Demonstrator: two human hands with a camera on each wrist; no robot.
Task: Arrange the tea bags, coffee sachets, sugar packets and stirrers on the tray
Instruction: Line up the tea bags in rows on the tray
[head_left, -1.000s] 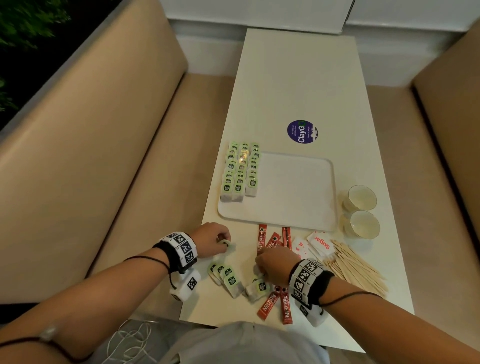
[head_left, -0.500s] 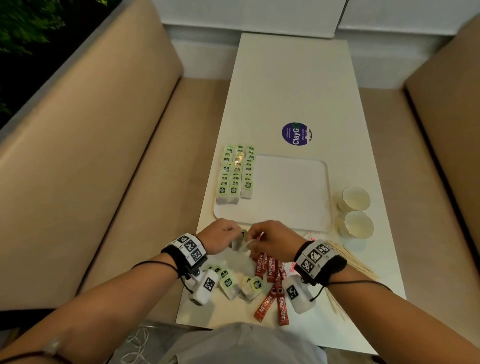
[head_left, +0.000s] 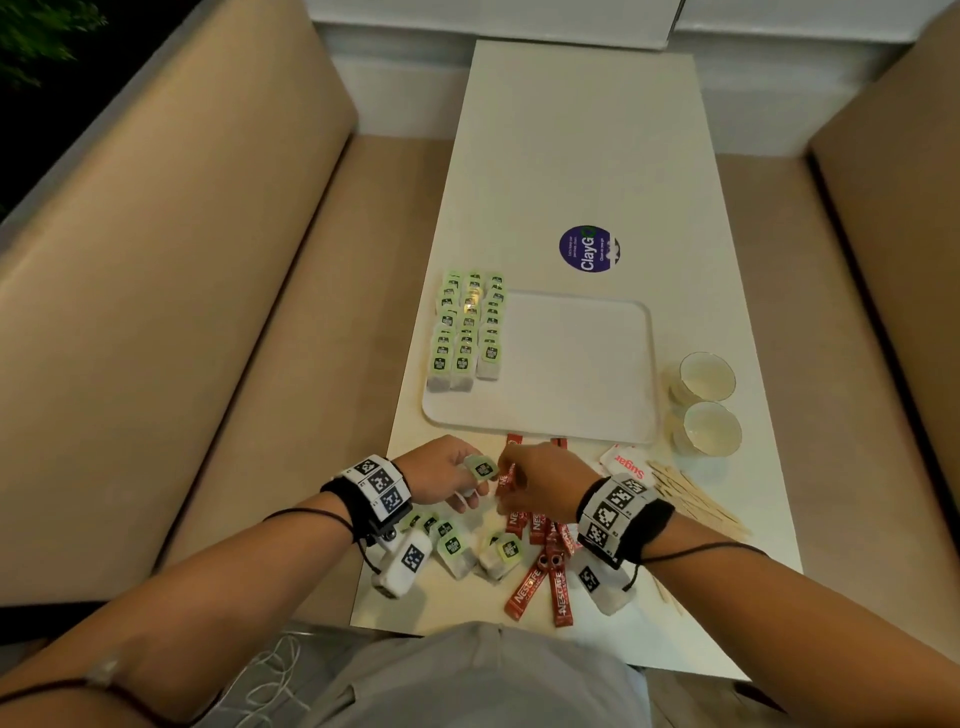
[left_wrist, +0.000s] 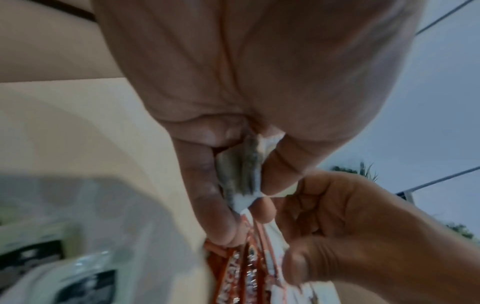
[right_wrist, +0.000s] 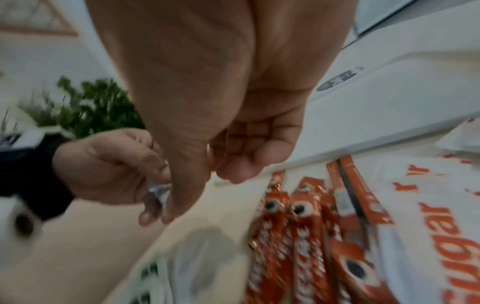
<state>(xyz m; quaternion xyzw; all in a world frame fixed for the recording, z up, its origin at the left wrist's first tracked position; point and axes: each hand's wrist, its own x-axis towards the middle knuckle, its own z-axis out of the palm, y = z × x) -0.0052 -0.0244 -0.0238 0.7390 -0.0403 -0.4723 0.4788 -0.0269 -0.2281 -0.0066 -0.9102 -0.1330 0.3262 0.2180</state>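
Note:
My left hand pinches a small stack of tea bags between thumb and fingers, a green tag on top, just in front of the white tray. My right hand is right beside it with its fingers curled, and its thumb tip touches the held bags. Three rows of tea bags lie along the tray's left side. Loose tea bags, red coffee sachets, sugar packets and wooden stirrers lie on the table near me.
Two paper cups stand right of the tray. A round purple sticker marks the table beyond it. Beige benches flank the narrow table. The tray's middle and right part are bare.
Both hands left the loose pile and came together in front of the tray. The left hand's stack now shows a green tag on top, and the right hand presses against it.

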